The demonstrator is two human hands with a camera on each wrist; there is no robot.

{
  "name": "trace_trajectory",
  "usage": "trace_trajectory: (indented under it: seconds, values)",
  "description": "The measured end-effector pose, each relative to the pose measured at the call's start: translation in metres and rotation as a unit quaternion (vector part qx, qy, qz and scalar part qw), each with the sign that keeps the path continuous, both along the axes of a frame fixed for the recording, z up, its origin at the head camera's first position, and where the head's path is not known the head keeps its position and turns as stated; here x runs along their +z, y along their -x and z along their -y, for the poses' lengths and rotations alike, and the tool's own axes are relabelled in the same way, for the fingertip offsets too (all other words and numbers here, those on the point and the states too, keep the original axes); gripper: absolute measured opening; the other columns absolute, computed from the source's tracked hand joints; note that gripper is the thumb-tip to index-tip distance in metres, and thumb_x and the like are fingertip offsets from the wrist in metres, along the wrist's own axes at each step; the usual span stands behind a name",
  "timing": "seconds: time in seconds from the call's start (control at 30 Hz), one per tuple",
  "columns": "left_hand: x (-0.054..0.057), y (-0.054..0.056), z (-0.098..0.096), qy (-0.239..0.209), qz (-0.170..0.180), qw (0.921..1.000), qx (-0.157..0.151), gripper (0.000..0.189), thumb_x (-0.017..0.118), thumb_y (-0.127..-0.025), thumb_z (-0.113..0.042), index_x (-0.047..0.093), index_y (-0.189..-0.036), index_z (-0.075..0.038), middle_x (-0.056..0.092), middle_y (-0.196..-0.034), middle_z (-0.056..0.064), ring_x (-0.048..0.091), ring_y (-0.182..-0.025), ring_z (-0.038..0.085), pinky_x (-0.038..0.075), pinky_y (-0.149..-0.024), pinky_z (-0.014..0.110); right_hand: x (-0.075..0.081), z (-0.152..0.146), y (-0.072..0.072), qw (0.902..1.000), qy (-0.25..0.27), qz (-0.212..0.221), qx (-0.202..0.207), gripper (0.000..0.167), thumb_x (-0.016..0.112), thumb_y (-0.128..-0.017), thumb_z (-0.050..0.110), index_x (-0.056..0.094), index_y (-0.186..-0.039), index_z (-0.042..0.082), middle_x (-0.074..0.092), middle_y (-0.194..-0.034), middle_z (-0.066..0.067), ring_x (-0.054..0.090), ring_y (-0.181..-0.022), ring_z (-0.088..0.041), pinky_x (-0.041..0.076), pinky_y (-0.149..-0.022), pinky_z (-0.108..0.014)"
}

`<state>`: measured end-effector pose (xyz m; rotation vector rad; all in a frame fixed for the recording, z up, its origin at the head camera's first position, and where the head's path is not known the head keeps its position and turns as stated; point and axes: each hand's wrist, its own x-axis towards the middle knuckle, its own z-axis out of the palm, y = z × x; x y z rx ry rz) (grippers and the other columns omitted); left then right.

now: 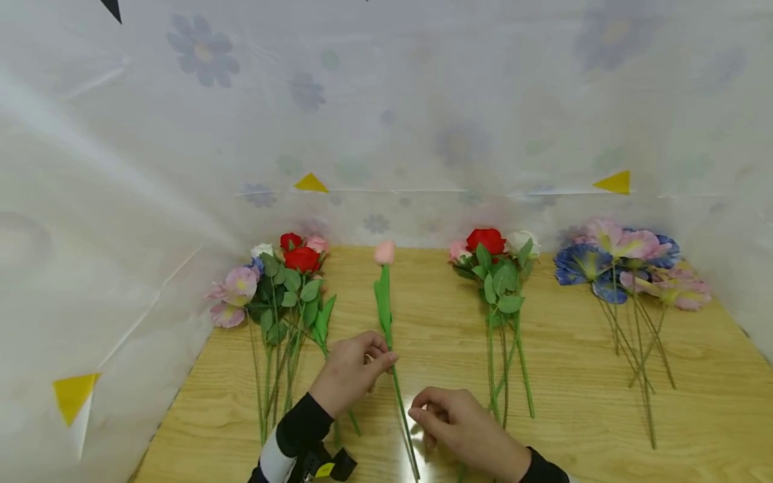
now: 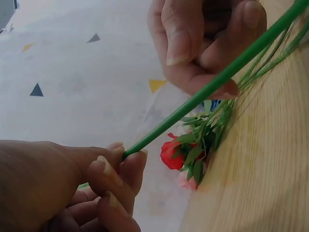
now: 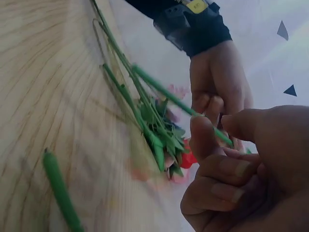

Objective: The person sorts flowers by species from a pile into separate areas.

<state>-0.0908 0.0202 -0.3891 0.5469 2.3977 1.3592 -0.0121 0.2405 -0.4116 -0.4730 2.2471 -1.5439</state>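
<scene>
Between the left-hand bunch and the middle cluster, a pink tulip points its head toward the far edge of the worktop. The left hand pinches its green stem between thumb and fingers, below the long leaf. The right hand is just beside the lower part of the stem, its fingers loosely curled and holding nothing, thumb and forefinger close to each other. A black cuff circles the left wrist, with a small black device bearing a yellow label beside it.

To the left lies a mixed bunch of flowers: red, white and pink roses, lilac and blue blooms, dark green leaves. Right of the tulip rests a cluster of roses, red, pink and white, their stems crossing. Farther right, blue and pink broad-petalled flowers lie with thin stems fanned toward the person. Behind everything hangs a pale sheet printed with faint flowers, with yellow triangles on it.
</scene>
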Motion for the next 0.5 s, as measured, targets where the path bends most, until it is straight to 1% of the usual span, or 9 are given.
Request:
trace_trajectory:
  seconds: [0.07, 0.13, 0.27, 0.33, 0.4, 0.43, 0.5]
  values:
    - [0.0, -0.001, -0.006, -0.017, 0.005, 0.9998, 0.002, 0.025, 0.06, -0.1, -0.038, 0.063, -0.099, -0.013, 0.07, -0.086, 0.005, 0.053, -0.049, 0.014, 0.041, -0.047, 0.026, 0.002, 0.004, 0.002, 0.9999, 0.007, 0.0, 0.011, 0.031, 0.054, -0.103, 0.032, 0.068, -0.1, 0.004, 0.066, -0.066, -0.013, 0.057, -0.052, -0.005, 0.034, -0.045, -0.017]
    - [0.0, -0.002, -0.009, -0.03, 0.009, 0.9995, 0.006, 0.025, 0.06, -0.099, -0.038, 0.063, -0.1, -0.013, 0.069, -0.085, 0.005, 0.053, -0.05, 0.014, 0.041, -0.047, 0.026, 0.002, 0.006, 0.003, 0.9998, 0.007, -0.007, 0.017, 0.029, 0.055, -0.103, 0.029, 0.067, -0.098, 0.004, 0.065, -0.064, -0.009, 0.058, -0.052, -0.005, 0.037, -0.046, -0.017]
    - [0.0, -0.002, -0.012, -0.03, 0.01, 0.9995, 0.007, 0.024, 0.06, -0.1, -0.035, 0.063, -0.1, -0.012, 0.07, -0.085, 0.005, 0.054, -0.051, 0.014, 0.043, -0.048, 0.026, 0.001, 0.007, 0.005, 0.9997, 0.0, -0.016, 0.017, 0.023, 0.057, -0.102, 0.023, 0.066, -0.094, 0.004, 0.064, -0.063, -0.002, 0.059, -0.054, -0.002, 0.042, -0.049, -0.018]
    - [-0.001, -0.001, -0.012, -0.017, 0.002, 0.9998, 0.004, 0.024, 0.059, -0.1, -0.036, 0.063, -0.103, -0.012, 0.07, -0.086, 0.003, 0.056, -0.052, 0.013, 0.044, -0.049, 0.026, 0.0, 0.007, 0.008, 0.9998, -0.008, -0.013, 0.014, 0.021, 0.057, -0.102, 0.02, 0.066, -0.093, 0.003, 0.065, -0.064, -0.002, 0.057, -0.052, -0.002, 0.042, -0.047, -0.019]
    - [-0.003, 0.0, -0.01, 0.007, -0.014, 0.9999, 0.006, 0.027, 0.057, -0.101, -0.037, 0.064, -0.108, -0.012, 0.07, -0.087, 0.001, 0.057, -0.053, 0.012, 0.045, -0.05, 0.026, 0.001, 0.006, 0.012, 0.9997, -0.022, -0.001, 0.005, 0.02, 0.057, -0.102, 0.019, 0.065, -0.093, 0.003, 0.065, -0.064, -0.002, 0.054, -0.048, -0.002, 0.042, -0.044, -0.02]
    - [-0.004, 0.001, -0.008, 0.024, -0.03, 0.9992, 0.011, 0.028, 0.056, -0.102, -0.037, 0.064, -0.11, -0.012, 0.07, -0.087, 0.0, 0.058, -0.055, 0.01, 0.045, -0.05, 0.026, 0.0, 0.006, 0.016, 0.9995, -0.031, 0.004, 0.001, 0.02, 0.057, -0.102, 0.018, 0.065, -0.092, 0.002, 0.065, -0.065, -0.003, 0.052, -0.046, -0.003, 0.041, -0.043, -0.02]
    - [-0.006, 0.003, -0.002, 0.065, -0.066, 0.9951, 0.035, 0.028, 0.057, -0.102, -0.036, 0.065, -0.113, -0.012, 0.071, -0.088, -0.001, 0.059, -0.058, 0.007, 0.045, -0.051, 0.024, -0.001, 0.004, 0.025, 0.9985, -0.053, 0.011, -0.005, 0.02, 0.055, -0.102, 0.015, 0.064, -0.092, 0.001, 0.065, -0.064, -0.005, 0.048, -0.041, -0.005, 0.04, -0.039, -0.021]
